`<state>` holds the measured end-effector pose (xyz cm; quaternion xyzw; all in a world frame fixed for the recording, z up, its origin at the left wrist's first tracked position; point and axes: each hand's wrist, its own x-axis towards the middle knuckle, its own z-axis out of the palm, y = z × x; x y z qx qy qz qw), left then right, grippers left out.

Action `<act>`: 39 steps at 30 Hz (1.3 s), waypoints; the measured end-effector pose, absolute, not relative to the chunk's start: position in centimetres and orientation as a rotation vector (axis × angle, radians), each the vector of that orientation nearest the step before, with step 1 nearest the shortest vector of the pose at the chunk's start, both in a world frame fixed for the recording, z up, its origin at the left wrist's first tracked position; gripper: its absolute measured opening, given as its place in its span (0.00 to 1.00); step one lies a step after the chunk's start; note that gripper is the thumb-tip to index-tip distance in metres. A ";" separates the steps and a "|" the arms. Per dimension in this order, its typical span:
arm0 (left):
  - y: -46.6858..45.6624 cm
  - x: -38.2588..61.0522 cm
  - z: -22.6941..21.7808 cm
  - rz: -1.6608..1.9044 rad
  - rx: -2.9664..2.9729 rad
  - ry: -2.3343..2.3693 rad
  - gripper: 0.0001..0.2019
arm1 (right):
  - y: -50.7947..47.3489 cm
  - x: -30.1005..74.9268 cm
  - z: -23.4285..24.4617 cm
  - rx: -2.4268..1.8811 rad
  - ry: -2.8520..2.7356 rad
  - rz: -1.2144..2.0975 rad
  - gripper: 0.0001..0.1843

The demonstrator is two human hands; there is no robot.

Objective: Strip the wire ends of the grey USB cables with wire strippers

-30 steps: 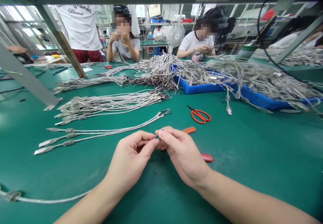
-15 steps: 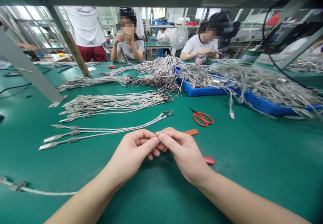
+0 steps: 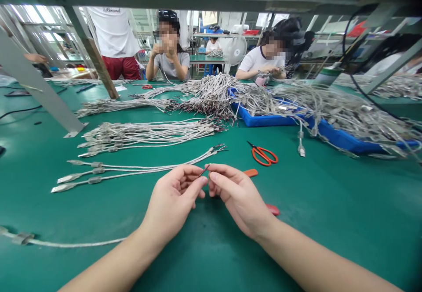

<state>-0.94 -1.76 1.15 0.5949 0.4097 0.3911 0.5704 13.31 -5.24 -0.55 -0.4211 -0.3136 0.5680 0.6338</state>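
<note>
My left hand (image 3: 178, 191) pinches the stripped end of a white USB cable (image 3: 79, 244). A thin dark red wire (image 3: 204, 170) pokes up between its thumb and forefinger. The cable comes in from the left edge and passes beneath my left forearm. Close beside it, my right hand (image 3: 239, 193) has thumb and fingers drawn together at the wire's tip; whether they grip a strand is hidden. Behind my right hand lies a tool with an orange handle (image 3: 251, 173) and a red handle (image 3: 273, 209), mostly covered. Orange-handled scissors (image 3: 264, 156) rest farther back.
Three USB cables (image 3: 132, 172) lie left of my hands, with a bundle (image 3: 148, 135) beyond them. A large cable heap (image 3: 214, 91) and blue trays (image 3: 273, 120) piled with cables stand behind. A metal post (image 3: 49, 90) rises at left. Co-workers sit across the table.
My fingertips have moved slightly apart, and the dark red wire now shows between them. My left hand has shifted a little left; more of the cable shows by my forearm.
</note>
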 end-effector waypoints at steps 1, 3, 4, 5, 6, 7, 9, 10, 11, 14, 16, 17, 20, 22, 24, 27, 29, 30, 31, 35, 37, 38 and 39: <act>-1.7 -1.0 1.2 0.911 1.407 0.979 0.10 | -5.2 13.3 -0.6 -0.969 -0.710 1.317 0.11; -1.7 -1.1 1.5 0.850 1.398 0.994 0.10 | -5.2 13.3 -0.6 -0.972 -0.707 1.338 0.12; -1.6 -1.1 1.6 0.803 1.384 0.988 0.11 | -5.2 13.2 -0.6 -0.967 -0.708 1.345 0.12; -1.6 -1.1 1.8 0.755 1.367 0.976 0.11 | -5.2 13.2 -0.6 -0.957 -0.712 1.352 0.12; -1.6 -1.1 1.9 0.711 1.350 0.959 0.11 | -5.2 13.2 -0.5 -0.946 -0.717 1.357 0.11; -1.6 -1.1 2.0 0.680 1.332 0.939 0.11 | -5.3 13.2 -0.4 -0.937 -0.724 1.359 0.11; -1.6 -1.1 2.1 0.652 1.299 0.900 0.12 | -5.4 13.2 -0.3 -0.926 -0.754 1.353 0.09; -1.6 -1.1 2.1 0.647 1.287 0.883 0.12 | -5.4 13.2 -0.3 -0.923 -0.774 1.345 0.08; -1.6 -1.1 2.1 0.643 1.280 0.867 0.12 | -5.4 13.3 -0.3 -0.922 -0.794 1.335 0.08; -1.6 -1.1 2.1 0.630 1.293 0.852 0.12 | -5.5 13.3 -0.3 -0.930 -0.831 1.315 0.08; -1.6 -1.2 2.0 0.618 1.319 0.872 0.13 | -5.5 13.3 -0.4 -0.945 -0.830 1.303 0.07; -1.6 -1.2 2.0 0.608 1.334 0.882 0.14 | -5.5 13.2 -0.4 -0.948 -0.829 1.299 0.07; -1.6 -1.3 1.9 0.576 1.380 0.890 0.15 | -5.5 13.2 -0.5 -0.938 -0.839 1.292 0.08; -1.6 -1.3 1.9 0.571 1.408 0.891 0.15 | -5.4 13.2 -0.4 -0.935 -0.844 1.285 0.09; -1.7 -1.2 1.8 0.601 1.436 0.901 0.13 | -5.4 13.1 -0.5 -0.952 -0.843 1.267 0.08; -2.0 -1.0 1.7 0.711 1.486 0.910 0.09 | -5.5 13.1 -0.5 -0.990 -0.846 1.211 0.06; -2.2 -0.9 1.7 0.794 1.529 0.922 0.07 | -5.6 13.0 -0.5 -0.997 -0.841 1.185 0.06; -2.3 -0.9 1.7 0.828 1.553 0.933 0.07 | -5.7 12.9 -0.5 -0.995 -0.832 1.186 0.07; -2.4 -0.9 1.7 0.856 1.577 0.946 0.07 | -5.7 12.8 -0.5 -0.992 -0.821 1.195 0.08; -2.5 -0.9 2.0 0.889 1.597 0.977 0.08 | -5.8 12.7 -0.4 -0.967 -0.790 1.252 0.08; -2.4 -0.9 2.2 0.884 1.529 0.986 0.08 | -5.9 12.7 -0.4 -0.941 -0.779 1.301 0.08; -2.3 -0.9 2.3 0.878 1.483 0.990 0.08 | -5.9 12.8 -0.4 -0.924 -0.769 1.329 0.08; -2.1 -0.9 2.3 0.869 1.437 0.991 0.08 | -5.9 12.8 -0.4 -0.905 -0.753 1.357 0.08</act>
